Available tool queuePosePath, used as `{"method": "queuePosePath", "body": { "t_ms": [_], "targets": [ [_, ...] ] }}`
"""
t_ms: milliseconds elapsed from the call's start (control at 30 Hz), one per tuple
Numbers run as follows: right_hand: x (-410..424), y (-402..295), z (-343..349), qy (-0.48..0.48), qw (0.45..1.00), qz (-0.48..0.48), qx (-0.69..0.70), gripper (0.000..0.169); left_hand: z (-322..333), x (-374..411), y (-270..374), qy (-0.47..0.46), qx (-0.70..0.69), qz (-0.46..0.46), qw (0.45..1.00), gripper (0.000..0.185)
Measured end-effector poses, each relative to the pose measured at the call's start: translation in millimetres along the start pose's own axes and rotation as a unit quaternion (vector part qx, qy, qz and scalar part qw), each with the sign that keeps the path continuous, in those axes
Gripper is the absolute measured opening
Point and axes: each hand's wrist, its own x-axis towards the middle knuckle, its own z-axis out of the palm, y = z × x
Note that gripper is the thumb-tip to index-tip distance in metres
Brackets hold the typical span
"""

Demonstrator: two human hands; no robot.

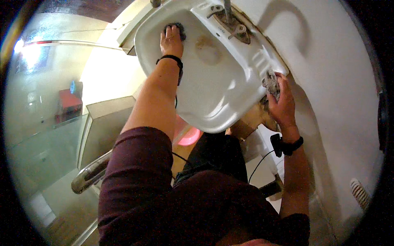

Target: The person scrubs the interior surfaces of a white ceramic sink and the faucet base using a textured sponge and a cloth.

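Observation:
A white ceramic washbasin point(203, 83) lies before me, with a brownish stain point(207, 49) on the inside of its bowl. My left hand point(171, 40) presses a dark scouring pad or cloth point(181, 30) against the bowl's upper left part. At the basin's right rim, my right hand point(282, 98) grips a crumpled grey cloth point(271, 83), its fingers near the wall. Between the hands, at the back ledge, stands a faucet point(228, 13) with two handles on a grimy base plate. Each wrist wears a black band.
The wall point(338, 92) runs close along the right side. Below the basin is a pink plastic tub point(189, 136). A metal rail point(92, 175) and a boxy ledge point(107, 107) are at the left. Black cables hang near both arms.

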Motion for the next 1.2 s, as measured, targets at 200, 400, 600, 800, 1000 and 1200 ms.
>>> {"method": "queuePosePath", "body": {
  "t_ms": [200, 400, 600, 800, 1000, 1200],
  "targets": [
    [1, 0, 0, 0.019, 1.0, -0.024, -0.004, 0.056, -39, -23, 24, -0.235, -0.073, -0.034, 0.969, 0.027],
    [4, -1, 3, 0.003, 1.0, -0.001, -0.024, 0.057, -99, 39, -63, -0.172, -0.079, -0.163, 0.968, 0.023],
    [2, -3, 1, 0.01, 1.0, -0.001, -0.001, 0.057, -85, 16, -38, -0.288, -0.105, -0.219, 0.926, 0.03],
    [5, -3, -2, -0.02, 1.0, 0.01, -0.007, 0.062, -63, 69, -23, -0.275, -0.162, -0.121, 0.94, 0.026],
    [2, -4, -2, 0.008, 1.0, -0.012, 0.009, 0.057, -55, 33, -18, -0.149, -0.209, -0.123, 0.959, 0.023],
    [2, -2, -2, 0.003, 1.0, -0.012, -0.004, 0.06, -41, 36, -35, -0.23, -0.352, -0.101, 0.902, 0.02]
  ]
}}
